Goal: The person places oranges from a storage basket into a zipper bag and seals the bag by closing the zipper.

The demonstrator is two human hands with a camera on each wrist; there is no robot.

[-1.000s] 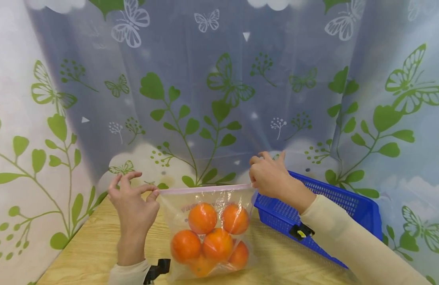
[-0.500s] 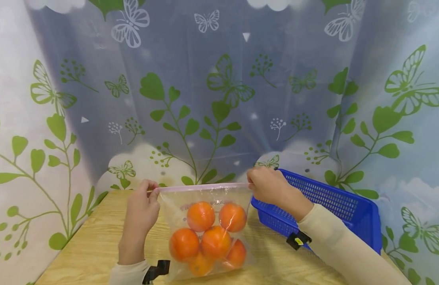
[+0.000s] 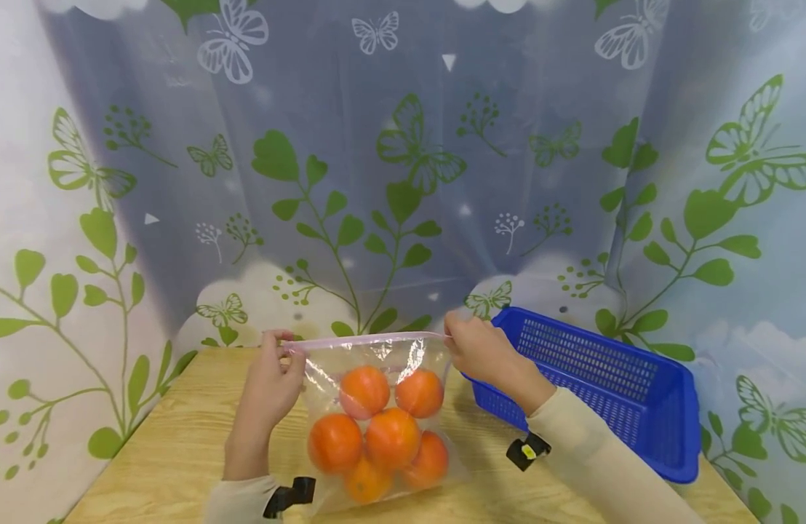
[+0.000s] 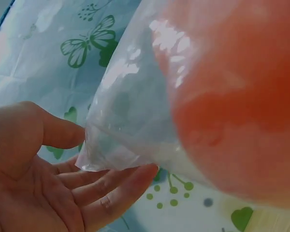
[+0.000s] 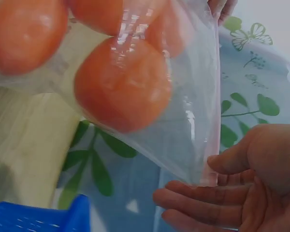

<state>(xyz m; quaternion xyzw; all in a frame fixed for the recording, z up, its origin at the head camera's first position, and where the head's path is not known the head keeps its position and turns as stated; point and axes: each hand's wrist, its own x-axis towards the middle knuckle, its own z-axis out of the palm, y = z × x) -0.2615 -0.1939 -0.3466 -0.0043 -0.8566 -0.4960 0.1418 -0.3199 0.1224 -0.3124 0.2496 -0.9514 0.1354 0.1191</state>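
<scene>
A clear zip bag (image 3: 324,364) with a pink top strip holds several oranges (image 3: 393,438) and stands upright on the table. At its top left corner, my left hand (image 3: 272,386) pinches the strip; in the left wrist view the thumb lies on one side of the corner and the fingers on the other. The opposite top corner is pinched by my right hand (image 3: 484,353), and the right wrist view shows the thumb (image 5: 227,162) on the strip's end with the fingers behind. Between the two hands the strip is stretched out, slightly bowed.
A blue perforated plastic basket (image 3: 684,407) stands at the right, behind my right forearm. The wooden table (image 3: 180,429) meets a patterned curtain (image 3: 403,218) along its back edge. Black camera mounts (image 3: 292,496) sit on both wrists.
My right hand's raised fingers have folded in, and it has moved slightly left. The left hand's spread fingers have drawn together and shifted slightly right. The bag's strip has gone from taut to slightly bowed.
</scene>
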